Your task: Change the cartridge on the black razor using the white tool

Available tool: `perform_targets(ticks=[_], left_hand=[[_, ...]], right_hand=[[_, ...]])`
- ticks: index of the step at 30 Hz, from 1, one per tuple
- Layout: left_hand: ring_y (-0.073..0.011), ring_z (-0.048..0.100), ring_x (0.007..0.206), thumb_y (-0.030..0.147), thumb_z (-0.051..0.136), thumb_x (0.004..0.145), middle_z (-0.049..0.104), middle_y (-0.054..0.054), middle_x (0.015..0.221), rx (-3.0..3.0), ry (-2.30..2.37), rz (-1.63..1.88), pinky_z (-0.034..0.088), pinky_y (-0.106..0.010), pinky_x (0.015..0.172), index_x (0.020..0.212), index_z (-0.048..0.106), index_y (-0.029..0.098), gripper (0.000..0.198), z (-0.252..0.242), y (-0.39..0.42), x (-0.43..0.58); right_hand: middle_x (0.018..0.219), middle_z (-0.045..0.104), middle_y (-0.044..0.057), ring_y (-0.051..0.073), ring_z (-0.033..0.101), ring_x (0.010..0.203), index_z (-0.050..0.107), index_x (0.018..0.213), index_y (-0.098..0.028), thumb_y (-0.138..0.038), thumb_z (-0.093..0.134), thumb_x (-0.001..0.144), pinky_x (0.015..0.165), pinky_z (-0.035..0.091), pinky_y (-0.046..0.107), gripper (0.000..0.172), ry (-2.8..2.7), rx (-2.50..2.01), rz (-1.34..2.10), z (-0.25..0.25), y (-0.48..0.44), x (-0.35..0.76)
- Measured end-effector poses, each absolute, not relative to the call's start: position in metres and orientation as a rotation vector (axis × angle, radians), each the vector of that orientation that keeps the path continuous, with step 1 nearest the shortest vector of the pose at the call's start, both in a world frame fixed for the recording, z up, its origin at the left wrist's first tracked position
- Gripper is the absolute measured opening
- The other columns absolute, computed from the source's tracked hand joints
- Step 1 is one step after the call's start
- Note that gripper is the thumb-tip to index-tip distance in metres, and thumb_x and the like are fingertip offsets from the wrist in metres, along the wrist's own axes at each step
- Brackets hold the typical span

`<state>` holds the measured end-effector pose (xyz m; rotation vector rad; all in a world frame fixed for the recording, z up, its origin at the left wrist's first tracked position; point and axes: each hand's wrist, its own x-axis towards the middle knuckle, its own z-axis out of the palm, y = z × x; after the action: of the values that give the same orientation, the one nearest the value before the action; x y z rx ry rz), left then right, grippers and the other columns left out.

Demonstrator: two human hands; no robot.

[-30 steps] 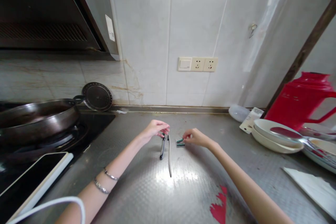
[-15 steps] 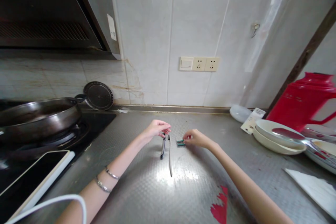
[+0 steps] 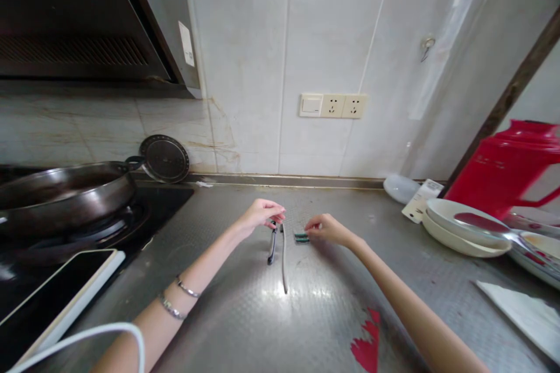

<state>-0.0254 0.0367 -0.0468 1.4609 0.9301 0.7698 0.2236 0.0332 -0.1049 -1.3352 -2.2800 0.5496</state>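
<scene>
In the head view my left hand [image 3: 261, 213] is closed, its fingertips pinched at the upper end of a short dark stick [image 3: 272, 249] with a pale streak and a knobbed lower end. Just right of it a thin grey rod [image 3: 284, 265] with a dark top end lies on the metal counter [image 3: 245, 315]. My right hand [image 3: 327, 228] is closed too, palm down, with thumb and finger at the right end of a small flat piece with green stripes [image 3: 301, 237]. The fingers partly hide that piece; its kind is too small to make out.
On the left are a stove with a steel pan [image 3: 65, 192], a round dark disc [image 3: 164, 158] and a phone-like device [image 3: 61, 303] with a white cable [image 3: 100, 327]. On the right stand a red thermos [image 3: 503, 169], stacked bowls [image 3: 464, 239] and white paper [image 3: 522, 315].
Almost nothing differs. My right fingers have shifted very slightly at the green-striped piece; my left hand stays at the dark stick.
</scene>
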Motion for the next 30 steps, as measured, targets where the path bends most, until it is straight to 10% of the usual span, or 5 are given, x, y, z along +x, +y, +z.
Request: perform_targets(ticks=[30], left_hand=[[-0.0139, 0.061, 0.065, 0.038, 0.068, 0.067, 0.068, -0.010, 0.077, 1.462, 0.942, 0.743, 0.048, -0.026, 0.056, 0.081, 0.066, 0.010, 0.032, -0.051, 0.035, -0.022]], right_hand=[[0.088, 0.060, 0.006, 0.015, 0.056, 0.078, 0.070, 0.084, -0.020, -0.029, 0.056, 0.080, 0.070, 0.041, 0.024, 0.018, -2.390, -1.331, 0.411, -0.102, 0.019, 0.206]])
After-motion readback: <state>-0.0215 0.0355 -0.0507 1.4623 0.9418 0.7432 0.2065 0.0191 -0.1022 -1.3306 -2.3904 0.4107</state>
